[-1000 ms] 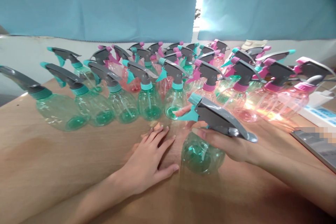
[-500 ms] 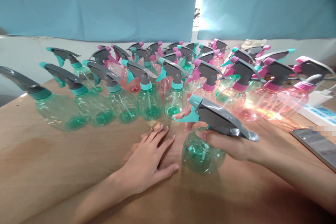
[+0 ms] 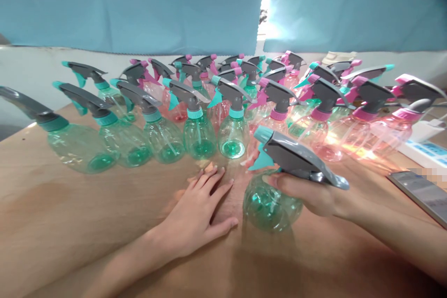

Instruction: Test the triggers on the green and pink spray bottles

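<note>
my right hand [image 3: 310, 194] is wrapped around the neck of a see-through green spray bottle [image 3: 268, 209], its grey head [image 3: 296, 153] slanting down to the right from a teal nozzle [image 3: 263, 135]. the base seems to rest on the near table [image 3: 63, 228], though clear plastic blurs that. my left hand [image 3: 193, 212] lies spread, palm down, just beside it. bare wood opens left and nearer me; a bottle row [image 3: 199, 135] bounds the far side, a phone [image 3: 419, 195] the right.

Left grip [image 3: 195, 212] palm-down, right grip [image 3: 309, 193] curled
</note>
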Demonstrator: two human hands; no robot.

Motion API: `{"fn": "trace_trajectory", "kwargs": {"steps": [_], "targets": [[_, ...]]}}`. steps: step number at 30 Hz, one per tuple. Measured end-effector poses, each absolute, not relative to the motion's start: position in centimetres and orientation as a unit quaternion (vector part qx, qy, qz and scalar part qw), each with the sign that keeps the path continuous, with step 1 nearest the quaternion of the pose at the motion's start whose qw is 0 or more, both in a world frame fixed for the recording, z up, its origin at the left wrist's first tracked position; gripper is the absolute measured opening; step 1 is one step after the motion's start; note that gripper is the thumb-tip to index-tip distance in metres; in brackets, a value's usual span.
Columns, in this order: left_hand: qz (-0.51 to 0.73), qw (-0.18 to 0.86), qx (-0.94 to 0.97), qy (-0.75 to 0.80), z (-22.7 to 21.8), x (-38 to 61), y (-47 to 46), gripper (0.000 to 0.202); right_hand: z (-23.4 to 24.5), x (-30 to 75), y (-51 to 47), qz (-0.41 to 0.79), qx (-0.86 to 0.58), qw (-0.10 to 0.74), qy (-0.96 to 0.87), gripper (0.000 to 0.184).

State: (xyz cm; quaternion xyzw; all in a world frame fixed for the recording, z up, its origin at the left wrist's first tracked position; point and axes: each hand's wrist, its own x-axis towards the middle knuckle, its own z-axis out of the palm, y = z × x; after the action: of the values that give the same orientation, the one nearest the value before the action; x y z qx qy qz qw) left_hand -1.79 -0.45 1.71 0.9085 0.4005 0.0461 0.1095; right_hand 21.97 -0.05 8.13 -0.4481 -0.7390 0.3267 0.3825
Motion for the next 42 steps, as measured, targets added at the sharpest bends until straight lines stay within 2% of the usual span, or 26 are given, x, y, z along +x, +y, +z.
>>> {"fn": "trace_trajectory", "kwargs": {"steps": [4,7,10,15,26,32,42], "targets": [[0.046,0.108,0.909,0.400,1.6,-1.9,-0.5,0.065,7.8,22.2,-0.3,0.368,-0.455,0.371,-0.720,0.027],[0.046,0.108,0.909,0.400,1.7,-1.9,-0.5,0.065,7.9,22.2,-0.2,0.376,-0.444,0.376,-0.722,0.026],[0.043,0.108,0.909,0.400,1.8,-1.8,-0.4,0.065,8.1,21.9,0.0,0.404,-0.404,0.384,-0.725,0.011],[0.027,0.101,0.910,0.400,1.9,-1.8,-0.5,0.065,8.6,21.1,0.3,0.416,-0.347,0.415,-0.731,0.034],[0.032,0.105,0.910,0.400,1.8,-1.8,-0.4,0.066,8.5,20.8,0.4,0.403,-0.324,0.429,-0.741,0.016],[0.026,0.102,0.911,0.398,1.8,-1.9,-0.5,0.065,8.5,20.7,0.4,0.441,-0.312,0.434,-0.721,0.020],[0.036,0.108,0.910,0.399,1.8,-1.7,-0.5,0.065,8.8,20.5,0.5,0.430,-0.310,0.439,-0.726,0.018]]}}
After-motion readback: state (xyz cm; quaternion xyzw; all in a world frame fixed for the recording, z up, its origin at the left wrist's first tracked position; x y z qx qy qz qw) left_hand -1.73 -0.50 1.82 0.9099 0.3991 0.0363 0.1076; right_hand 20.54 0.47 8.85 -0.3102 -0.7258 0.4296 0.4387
